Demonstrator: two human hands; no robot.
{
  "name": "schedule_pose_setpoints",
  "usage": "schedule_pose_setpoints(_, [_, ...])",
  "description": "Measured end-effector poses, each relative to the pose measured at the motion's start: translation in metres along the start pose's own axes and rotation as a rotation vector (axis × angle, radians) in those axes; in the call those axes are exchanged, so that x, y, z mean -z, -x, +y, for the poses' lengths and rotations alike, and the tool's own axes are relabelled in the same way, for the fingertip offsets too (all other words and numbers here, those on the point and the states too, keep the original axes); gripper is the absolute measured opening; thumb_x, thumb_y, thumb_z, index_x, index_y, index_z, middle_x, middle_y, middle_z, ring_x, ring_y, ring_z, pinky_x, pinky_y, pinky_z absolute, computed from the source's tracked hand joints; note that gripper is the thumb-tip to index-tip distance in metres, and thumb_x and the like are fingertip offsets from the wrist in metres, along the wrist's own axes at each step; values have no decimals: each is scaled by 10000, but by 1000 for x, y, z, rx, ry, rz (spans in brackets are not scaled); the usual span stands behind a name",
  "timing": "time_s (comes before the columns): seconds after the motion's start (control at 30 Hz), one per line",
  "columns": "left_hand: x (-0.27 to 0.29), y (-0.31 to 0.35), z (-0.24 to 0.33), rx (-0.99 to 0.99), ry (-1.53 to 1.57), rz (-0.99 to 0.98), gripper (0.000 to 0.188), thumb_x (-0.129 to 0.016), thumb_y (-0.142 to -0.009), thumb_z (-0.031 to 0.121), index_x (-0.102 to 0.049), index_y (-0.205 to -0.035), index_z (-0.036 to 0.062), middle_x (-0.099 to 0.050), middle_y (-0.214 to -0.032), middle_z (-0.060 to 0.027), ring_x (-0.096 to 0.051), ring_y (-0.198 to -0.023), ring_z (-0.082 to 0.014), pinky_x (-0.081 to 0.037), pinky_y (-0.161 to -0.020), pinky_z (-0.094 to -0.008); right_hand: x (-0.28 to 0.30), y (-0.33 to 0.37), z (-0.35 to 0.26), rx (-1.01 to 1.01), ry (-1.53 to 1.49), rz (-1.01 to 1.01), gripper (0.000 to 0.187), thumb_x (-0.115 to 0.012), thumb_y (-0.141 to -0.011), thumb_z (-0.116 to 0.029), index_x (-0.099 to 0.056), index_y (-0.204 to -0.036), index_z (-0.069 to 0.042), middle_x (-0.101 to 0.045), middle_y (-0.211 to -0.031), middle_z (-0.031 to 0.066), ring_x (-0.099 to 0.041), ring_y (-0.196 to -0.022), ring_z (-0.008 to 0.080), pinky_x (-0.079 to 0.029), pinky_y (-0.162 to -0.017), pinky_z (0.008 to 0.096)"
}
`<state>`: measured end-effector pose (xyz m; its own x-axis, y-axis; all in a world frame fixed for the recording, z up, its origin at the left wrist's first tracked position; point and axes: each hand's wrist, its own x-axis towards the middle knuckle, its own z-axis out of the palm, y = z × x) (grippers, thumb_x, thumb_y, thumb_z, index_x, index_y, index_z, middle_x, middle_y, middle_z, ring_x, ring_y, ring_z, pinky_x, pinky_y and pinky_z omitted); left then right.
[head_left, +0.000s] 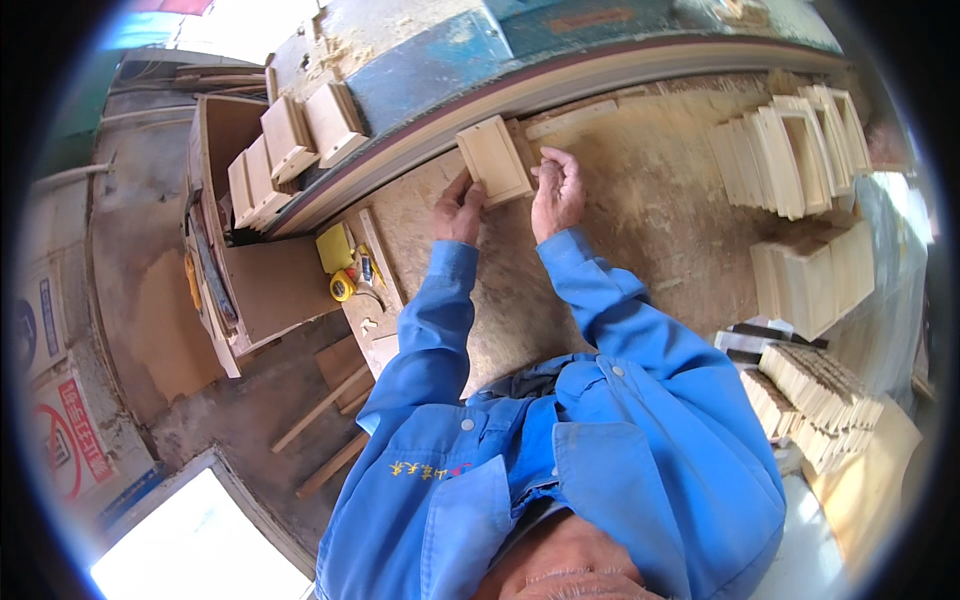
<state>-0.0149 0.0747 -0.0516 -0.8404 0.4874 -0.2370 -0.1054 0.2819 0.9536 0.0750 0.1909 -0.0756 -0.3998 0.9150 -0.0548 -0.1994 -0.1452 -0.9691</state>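
Observation:
A pale rectangular wooden panel (pixel 495 162) with a bevelled edge lies tilted at the far side of the workbench, against the long rail. My left hand (pixel 460 212) grips its near left corner, thumb on the face and fingers at the left edge. Just off the panel's right side is my right hand (pixel 557 196), its fingers partly bent and apart, with nothing visible in them. Whether its fingertips touch the panel's edge is hard to tell.
A long rail (pixel 400 155) runs along the bench's far edge. Beyond it at left, wooden pieces (pixel 287 140) stand by an open box (pixel 275 285). A yellow tape measure (pixel 343 286) lies left on the bench (pixel 640 170). Stacked wooden frames (pixel 790 160) and bundled strips (pixel 820 400) stand right.

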Motion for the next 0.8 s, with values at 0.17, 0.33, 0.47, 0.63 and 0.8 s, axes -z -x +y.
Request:
schedule_pose_setpoints(0.17, [-2,1,-8,118,39,43,465,-637,-969,237,-609,-1395,55,-706,-1147,-126,-648,-1005,-181,-529,-874,-309,-39,-24,15,114,65,83,226,-533,-1024,-147,-625,-1187,-21,-635,-1057,65,-608,-939,159,-507,-863,293])
schedule_pose_setpoints(0.33, [-7,3,-13,5,-57,93,449,-636,-967,241,-623,-1372,50,-676,-1199,-231,-622,-1070,-260,-497,-955,-360,-51,-27,6,52,-4,189,219,-555,-1019,-174,-642,-1149,-21,-626,-955,39,-571,-865,130,-490,-805,280])
schedule_pose_setpoints(0.47, [-8,3,-7,-44,-97,99,457,-650,-970,240,-611,-1381,44,-672,-1132,-213,-603,-1055,-272,-485,-960,-369,-58,-26,-4,8,12,227,208,-542,-1022,-154,-633,-1140,-9,-620,-953,25,-550,-834,101,-476,-779,258])
schedule_pose_setpoints(0.63, [-9,3,3,-49,-74,123,458,-659,-977,211,-597,-1398,40,-662,-1091,-184,-600,-1014,-257,-497,-925,-367,-61,-28,-7,12,50,239,195,-535,-1016,-122,-630,-1140,-4,-627,-994,38,-544,-838,103,-473,-788,260])
schedule_pose_setpoints(0.8, [-8,1,7,9,-66,108,467,-664,-978,205,-589,-1404,31,-659,-1108,-179,-597,-1010,-253,-502,-917,-368,-62,-28,-8,44,148,248,241,-522,-1028,-213,-648,-1095,-19,-611,-889,37,-564,-810,115,-475,-759,274])
